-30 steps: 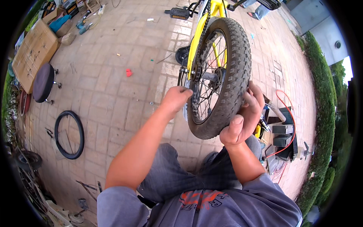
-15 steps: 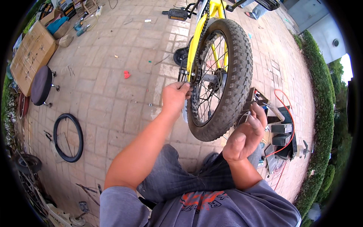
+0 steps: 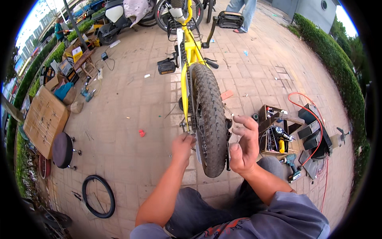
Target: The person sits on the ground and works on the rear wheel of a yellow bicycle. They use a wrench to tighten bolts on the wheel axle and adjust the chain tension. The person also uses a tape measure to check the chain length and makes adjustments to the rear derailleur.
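Note:
An upturned yellow bicycle (image 3: 184, 87) is in front of me, its knobby rear tire (image 3: 207, 103) seen almost edge on. My left hand (image 3: 182, 147) is closed at the lower left of the wheel, just below the axle by the chain (image 3: 190, 91); what its fingertips grip is hidden. My right hand (image 3: 242, 145) is raised just right of the tire, fingers curled but apart, with nothing visible in them.
At right lie a wooden toolbox (image 3: 270, 149), a drill (image 3: 291, 163) and a red hose (image 3: 318, 127). At left are a stool (image 3: 63, 150), cardboard (image 3: 45, 117) and a tire (image 3: 111, 193). A person's legs (image 3: 242, 18) and a scooter (image 3: 115, 20) stand behind.
The view has tilted up, showing more background. The wheel now appears narrower, almost edge on. My right hand has come off the tire and stands beside it. My left hand remains by the axle.

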The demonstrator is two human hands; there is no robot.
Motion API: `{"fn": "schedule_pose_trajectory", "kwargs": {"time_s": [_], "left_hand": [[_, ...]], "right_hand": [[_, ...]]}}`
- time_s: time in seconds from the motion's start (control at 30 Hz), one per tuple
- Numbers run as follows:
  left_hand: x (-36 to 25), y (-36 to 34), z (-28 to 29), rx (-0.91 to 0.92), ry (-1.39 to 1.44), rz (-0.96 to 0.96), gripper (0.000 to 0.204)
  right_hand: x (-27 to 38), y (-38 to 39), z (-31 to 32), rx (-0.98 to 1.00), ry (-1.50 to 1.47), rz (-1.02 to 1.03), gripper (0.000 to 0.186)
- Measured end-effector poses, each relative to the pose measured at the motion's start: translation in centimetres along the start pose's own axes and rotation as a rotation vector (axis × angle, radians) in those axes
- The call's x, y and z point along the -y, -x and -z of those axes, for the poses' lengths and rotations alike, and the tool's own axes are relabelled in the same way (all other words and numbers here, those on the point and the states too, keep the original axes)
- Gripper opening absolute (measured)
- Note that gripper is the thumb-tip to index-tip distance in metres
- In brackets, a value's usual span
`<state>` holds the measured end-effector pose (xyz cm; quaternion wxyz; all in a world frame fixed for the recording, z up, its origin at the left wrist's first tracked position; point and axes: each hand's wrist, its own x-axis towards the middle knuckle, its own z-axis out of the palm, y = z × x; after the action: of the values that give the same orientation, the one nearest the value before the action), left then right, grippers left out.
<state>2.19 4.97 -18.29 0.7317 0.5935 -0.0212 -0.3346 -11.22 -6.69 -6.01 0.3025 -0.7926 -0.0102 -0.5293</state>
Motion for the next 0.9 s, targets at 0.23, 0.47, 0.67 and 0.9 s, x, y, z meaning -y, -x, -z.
{"fn": "schedule_pose_trajectory", "kwargs": {"time_s": [0.23,0.47,0.67,0.9], "left_hand": [[-0.7,1.3,0.3,-0.094,-0.083,0.054,0.037],[-3.4,3.3,-1.1,-0.27,-0.178,-0.186,0.04],[-3.6,3.5,-1.7,-0.319,-0.209,-0.345,0.039],[-8.3,3.9,-2.0,-0.503,-0.323,-0.352,0.043]], "right_hand": [[-9.7,-13.1,-1.5,0.196,-0.141,-0.498,0.024],[-18.5,-21.5,-9.8,0.653,-0.142,-0.999,0.016],[-20.9,-22.9,-14.0,0.75,-0.171,-1.07,0.01],[-21.4,-22.3,-16.2,0.734,-0.413,-1.281,0.009]]}}
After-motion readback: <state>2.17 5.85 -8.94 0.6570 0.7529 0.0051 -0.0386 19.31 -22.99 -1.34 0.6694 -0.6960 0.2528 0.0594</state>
